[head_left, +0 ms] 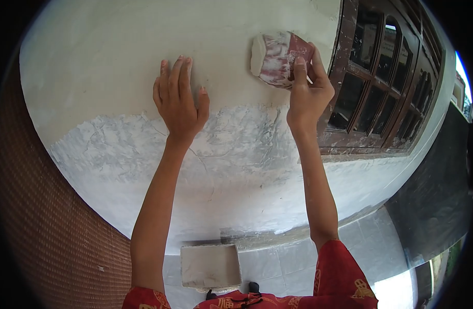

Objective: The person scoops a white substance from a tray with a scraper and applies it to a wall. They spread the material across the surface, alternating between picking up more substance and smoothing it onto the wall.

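Note:
My left hand lies with its fingers stretched out against the plastered wall, holding nothing. In my right hand is a flat red-brown piece smeared with white putty, pinched between thumb and fingers at its right side. Its left edge carries a thick off-white rim and lies at the wall. The wall is smooth and beige in its upper part. Lower down, a ragged border gives way to patchy white and grey.
A brown wooden window with dark panes is right of my right hand. A rectangular tub with beige paste stands on the grey tile floor by my feet. Woven matting lines the left side; a dark panel is at right.

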Tool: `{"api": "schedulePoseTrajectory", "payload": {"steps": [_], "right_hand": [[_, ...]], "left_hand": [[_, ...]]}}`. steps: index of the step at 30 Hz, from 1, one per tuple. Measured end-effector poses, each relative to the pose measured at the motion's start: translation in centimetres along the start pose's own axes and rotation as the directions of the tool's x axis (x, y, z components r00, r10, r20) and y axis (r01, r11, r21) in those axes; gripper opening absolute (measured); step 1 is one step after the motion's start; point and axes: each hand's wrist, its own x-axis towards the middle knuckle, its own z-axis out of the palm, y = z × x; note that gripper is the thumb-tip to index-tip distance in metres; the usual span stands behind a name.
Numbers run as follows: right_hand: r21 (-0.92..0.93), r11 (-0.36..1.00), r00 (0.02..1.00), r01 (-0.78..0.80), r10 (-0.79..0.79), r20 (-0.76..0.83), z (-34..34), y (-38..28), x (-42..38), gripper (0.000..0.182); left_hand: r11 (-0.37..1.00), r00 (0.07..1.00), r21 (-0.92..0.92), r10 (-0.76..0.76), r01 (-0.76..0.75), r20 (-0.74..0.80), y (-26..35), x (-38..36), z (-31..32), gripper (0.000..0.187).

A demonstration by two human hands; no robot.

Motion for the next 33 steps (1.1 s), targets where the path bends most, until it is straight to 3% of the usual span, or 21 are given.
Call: {"api": "schedulePoseTrajectory", "payload": {"steps": [2, 5, 6, 8, 9, 12, 14, 16, 18, 20, 22, 23, 25, 26, 28, 30, 33], "right_hand": [[-0.039, 0.999, 0.992, 0.024, -0.019, 0.126, 2.6, 0.1, -1.5, 0.039], [-0.171, 0.982, 0.992, 0.076, -0.058, 0.111, 2.4, 1.2, -1.1, 0.038], [-0.120, 0.988, 0.995, 0.101, -0.098, 0.025, 1.5, 1.8, -0.4, 0.039], [-0.114, 0.993, 0.996, -0.010, 0.001, -0.086, -1.9, 1.7, 1.2, 0.040], [-0.084, 0.995, 0.990, 0.057, -0.067, -0.128, -3.4, 1.9, 1.8, 0.039], [0.043, 0.996, 0.984, 0.081, -0.073, -0.164, -5.1, 1.2, 2.2, 0.039], [-0.013, 0.995, 0.993, 0.098, -0.098, -0.064, -3.6, 1.6, 1.2, 0.041], [-0.020, 1.000, 0.996, -0.002, 0.004, 0.084, -0.9, 0.6, -1.2, 0.040], [-0.128, 0.989, 0.985, 0.069, -0.047, 0.168, 0.3, 1.6, -2.5, 0.039], [-0.106, 0.992, 0.987, 0.064, -0.048, 0.151, -0.4, 2.2, -2.0, 0.038], [-0.129, 0.991, 0.998, 0.034, -0.040, -0.048, -3.2, 3.3, 0.0, 0.039], [-0.123, 0.992, 0.998, 0.038, -0.044, -0.043, -4.4, 3.1, 0.8, 0.039], [0.023, 0.999, 0.975, 0.045, -0.039, -0.220, -6.3, 2.1, 1.6, 0.039], [0.025, 0.999, 0.974, 0.047, -0.040, -0.222, -5.9, 1.8, 1.6, 0.039], [0.063, 0.997, 0.993, 0.036, -0.029, -0.116, -4.4, 1.2, 0.8, 0.040], [-0.015, 0.996, 0.995, -0.088, 0.089, 0.054, -1.3, 0.4, -0.7, 0.039], [-0.059, 0.997, 0.988, 0.041, -0.031, 0.149, 1.5, 0.9, -1.1, 0.039]], "left_hand": [[1.000, 1.000, 0.006, -0.003, 0.003, 0.003, -0.1, 0.0, 0.0, 0.051], [1.000, 1.000, -0.001, -0.002, 0.002, -0.001, -0.3, -0.1, 0.1, 0.051], [1.000, 1.000, -0.008, 0.003, -0.003, -0.009, -0.3, -0.1, 0.2, 0.051], [1.000, 1.000, -0.010, 0.007, -0.007, -0.020, -0.3, -0.1, 0.3, 0.051], [1.000, 1.000, -0.018, -0.007, 0.007, -0.020, -0.2, -0.2, 0.4, 0.051], [1.000, 1.000, -0.010, -0.001, 0.001, -0.015, -0.2, 0.0, 0.3, 0.051], [1.000, 1.000, -0.007, 0.020, -0.020, 0.002, -0.1, -0.1, 0.1, 0.051], [1.000, 1.000, 0.007, 0.009, -0.009, -0.009, -0.1, -0.1, 0.1, 0.051], [1.000, 1.000, -0.008, 0.019, -0.019, -0.024, -0.3, -0.2, 0.2, 0.051], [1.000, 0.999, -0.007, 0.028, -0.028, -0.046, -0.4, -0.1, 0.3, 0.050], [1.000, 1.000, 0.005, 0.009, -0.009, -0.027, -0.2, -0.1, 0.2, 0.050], [1.000, 0.999, 0.011, 0.008, -0.007, -0.033, -0.1, 0.0, 0.2, 0.050], [1.000, 1.000, 0.012, 0.015, -0.015, -0.004, 0.0, -0.1, 0.2, 0.049], [1.000, 1.000, 0.012, 0.017, -0.017, -0.006, 0.0, -0.1, 0.2, 0.049], [0.999, 0.999, 0.007, 0.048, -0.048, 0.005, 0.0, -0.2, 0.2, 0.050], [0.999, 0.999, 0.007, 0.038, -0.038, 0.005, -0.1, -0.1, 0.0, 0.050], [1.000, 1.000, 0.010, 0.023, -0.023, -0.011, -0.1, -0.1, 0.1, 0.050]]}}
